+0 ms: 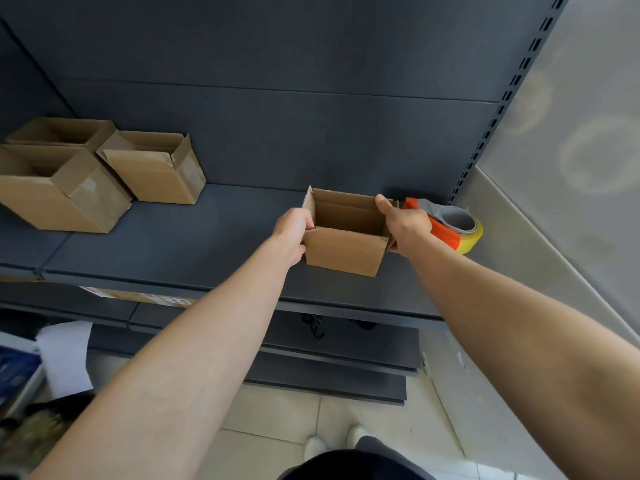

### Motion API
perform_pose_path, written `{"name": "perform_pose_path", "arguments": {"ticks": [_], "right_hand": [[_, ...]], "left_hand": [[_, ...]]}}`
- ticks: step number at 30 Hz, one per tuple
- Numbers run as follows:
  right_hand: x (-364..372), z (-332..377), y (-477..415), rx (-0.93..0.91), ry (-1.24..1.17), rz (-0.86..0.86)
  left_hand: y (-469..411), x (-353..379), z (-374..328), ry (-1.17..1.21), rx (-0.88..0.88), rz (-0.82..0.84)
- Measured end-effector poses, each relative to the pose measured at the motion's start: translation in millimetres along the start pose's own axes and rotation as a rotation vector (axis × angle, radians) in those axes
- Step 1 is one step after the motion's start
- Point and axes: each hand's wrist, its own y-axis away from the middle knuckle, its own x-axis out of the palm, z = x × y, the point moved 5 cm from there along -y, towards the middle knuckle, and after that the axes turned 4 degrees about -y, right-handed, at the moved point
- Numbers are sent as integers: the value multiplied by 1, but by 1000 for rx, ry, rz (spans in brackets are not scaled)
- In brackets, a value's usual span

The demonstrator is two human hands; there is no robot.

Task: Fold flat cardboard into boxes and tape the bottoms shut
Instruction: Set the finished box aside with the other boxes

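while it stands open-topped on the dark grey metal shelf (207,244), the small brown cardboard box (344,249) sits between both hands, left hand (291,233) and right hand (407,225) each gripping a side, apparently by its end flaps.

A dark grey metal shelf (180,244) runs across the middle of the frame, its matching back panel (277,64) filling the top. A slotted upright (504,102) climbs at the upper right, against a pale grey wall (571,168) with soft rings of reflected light. Lower shelves (346,362) step down toward a light tiled floor (270,420) at the bottom.
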Motion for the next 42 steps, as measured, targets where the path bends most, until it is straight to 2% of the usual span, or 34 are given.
{"name": "perform_pose_path", "arguments": {"ticks": [7, 16, 22, 31, 36, 42], "right_hand": [[14, 12, -7, -23, 31, 90], [70, 39, 6, -96, 112, 164], [145, 66, 32, -96, 66, 244], [305, 92, 99, 21, -43, 452], [364, 90, 114, 85, -188, 573], [406, 86, 118, 69, -200, 616]], "left_hand": [[1, -9, 0, 63, 6, -58], [-20, -48, -14, -25, 89, -136], [-39, -119, -37, -12, 118, -218], [-70, -279, -87, 49, 167, -431], [-90, -335, -100, 47, 201, -441], [-114, -360, -95, 72, 160, -369]]}}
